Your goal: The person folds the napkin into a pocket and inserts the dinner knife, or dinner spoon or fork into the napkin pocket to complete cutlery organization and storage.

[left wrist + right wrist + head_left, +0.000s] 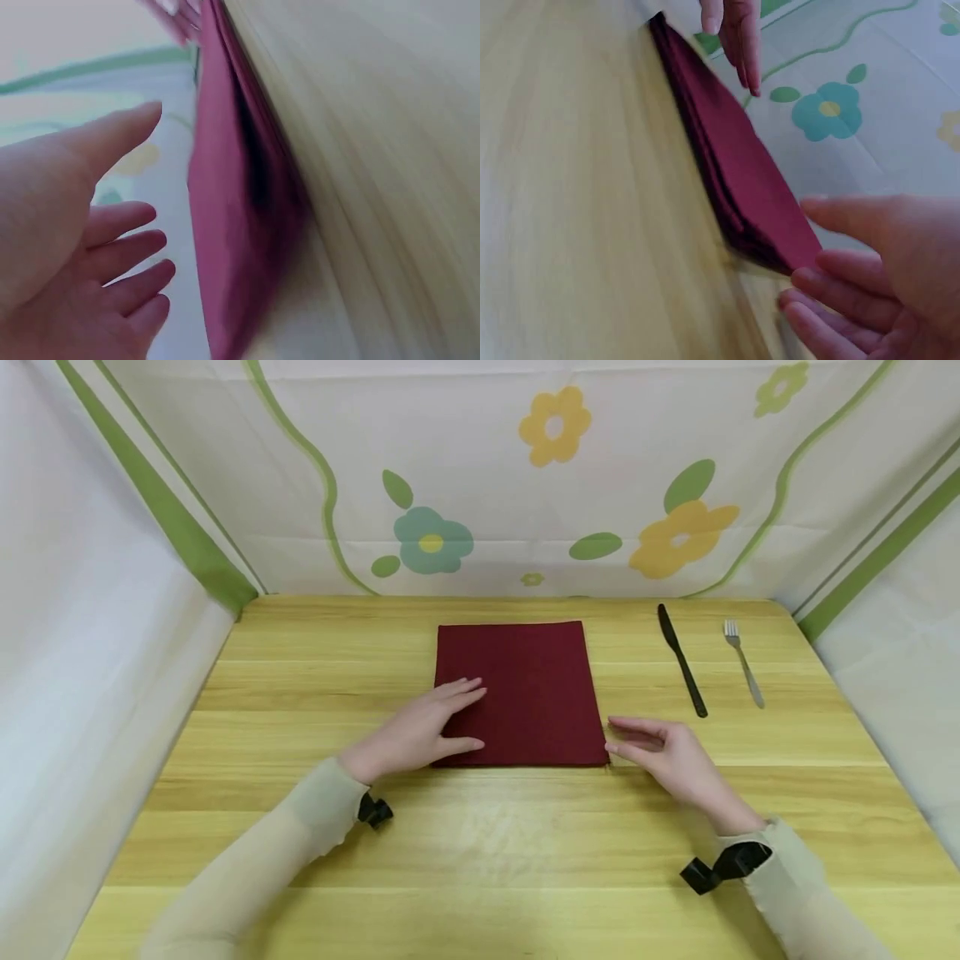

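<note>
A dark red cloth [532,693], folded into a flat square of several layers, lies on the wooden table. Over its left side my left hand [420,727] hovers with fingers spread and fairly straight; the left wrist view shows a gap between these fingers and the cloth. My right hand [678,764] is at the front right corner, its thumb and fingers apart and loosely bent. In the right wrist view the fingertips [804,277] are right at the cloth's edge, and nothing is pinched between them and the thumb.
To the right of the cloth lie a black knife [682,660] and, further right, a silver fork [744,664]. White curtains with flowers [487,443] and green bands close off the table [487,860] at the back and both sides.
</note>
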The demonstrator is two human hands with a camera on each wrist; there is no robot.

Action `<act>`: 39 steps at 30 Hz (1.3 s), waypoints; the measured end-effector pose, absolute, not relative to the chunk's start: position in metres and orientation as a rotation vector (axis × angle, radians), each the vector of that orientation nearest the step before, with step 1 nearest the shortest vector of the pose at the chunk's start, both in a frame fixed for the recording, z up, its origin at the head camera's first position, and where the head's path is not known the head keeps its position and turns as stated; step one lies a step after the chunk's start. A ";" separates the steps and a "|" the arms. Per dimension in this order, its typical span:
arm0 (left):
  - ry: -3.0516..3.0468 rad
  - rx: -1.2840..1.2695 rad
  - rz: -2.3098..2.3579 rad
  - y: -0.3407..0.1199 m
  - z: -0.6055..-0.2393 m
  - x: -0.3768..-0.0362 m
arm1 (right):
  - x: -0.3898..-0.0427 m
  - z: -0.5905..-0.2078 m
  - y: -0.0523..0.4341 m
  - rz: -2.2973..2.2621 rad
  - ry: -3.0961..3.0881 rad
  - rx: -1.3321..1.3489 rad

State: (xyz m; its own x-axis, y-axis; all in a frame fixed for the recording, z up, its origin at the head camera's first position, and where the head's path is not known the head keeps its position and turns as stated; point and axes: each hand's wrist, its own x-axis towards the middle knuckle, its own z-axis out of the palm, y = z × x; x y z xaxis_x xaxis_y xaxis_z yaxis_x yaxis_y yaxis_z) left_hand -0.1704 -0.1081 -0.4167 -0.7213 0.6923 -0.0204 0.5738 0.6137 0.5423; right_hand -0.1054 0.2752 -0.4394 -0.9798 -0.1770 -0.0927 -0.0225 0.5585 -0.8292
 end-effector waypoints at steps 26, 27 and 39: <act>2.514 1.137 0.959 0.041 -0.441 -0.151 | -0.099 -0.435 0.280 -1.684 2.084 0.064; 2.526 1.126 0.955 0.043 -0.442 -0.150 | -0.099 -0.436 0.280 -1.681 2.084 0.055; 2.544 1.042 1.033 0.049 -0.444 -0.154 | -0.101 -0.439 0.280 -1.690 2.086 0.071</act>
State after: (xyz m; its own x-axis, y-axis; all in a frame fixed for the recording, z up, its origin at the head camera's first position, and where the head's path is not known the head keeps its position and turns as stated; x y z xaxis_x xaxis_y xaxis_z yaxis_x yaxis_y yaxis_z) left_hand -0.1535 0.0487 -0.4443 -0.7301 0.6796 0.0712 0.5368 0.5060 0.6752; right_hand -0.1010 0.2801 -0.4392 -0.8963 -0.2386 -0.3738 0.3161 0.2474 -0.9159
